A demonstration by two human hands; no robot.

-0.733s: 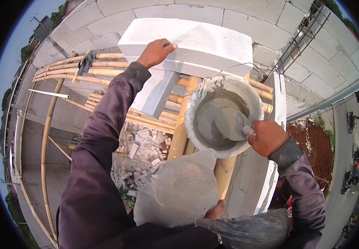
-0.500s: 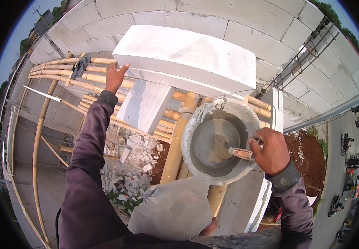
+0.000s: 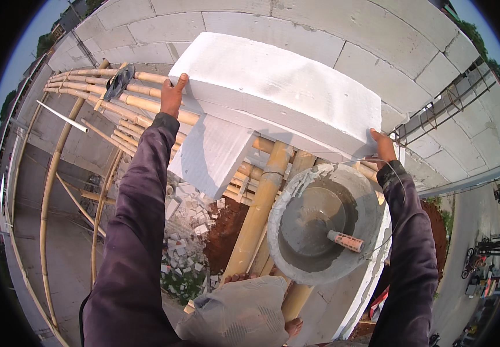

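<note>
A long white aerated concrete block (image 3: pixel 279 72) lies across the bamboo poles in front of me. My left hand (image 3: pixel 172 97) grips its left end, thumb up on the corner. At the other end my right hand (image 3: pixel 383 148) holds the lower right corner; part of its fingers is hidden. Below my right hand stands a mortar-caked bucket (image 3: pixel 278 231) with wet grey mortar (image 3: pixel 302 225) in it. A trowel's orange-and-white handle (image 3: pixel 347 241) sticks out of the mortar, its blade hidden. Another white block (image 3: pixel 212 151) sits beside my left forearm, under the long block's front edge.
Bamboo scaffold poles (image 3: pixel 261 205) run beneath me, with my bare feet on them. A dark sandal (image 3: pixel 120 82) lies on the poles at left. A block wall (image 3: pixel 302 34) rises behind, with rebar (image 3: pixel 452 107) at right. Rubble (image 3: pixel 183 254) lies far below.
My right hand has let go of the trowel handle and moved up to the long block's right end. The trowel stays in the bucket. My left hand keeps its end.
</note>
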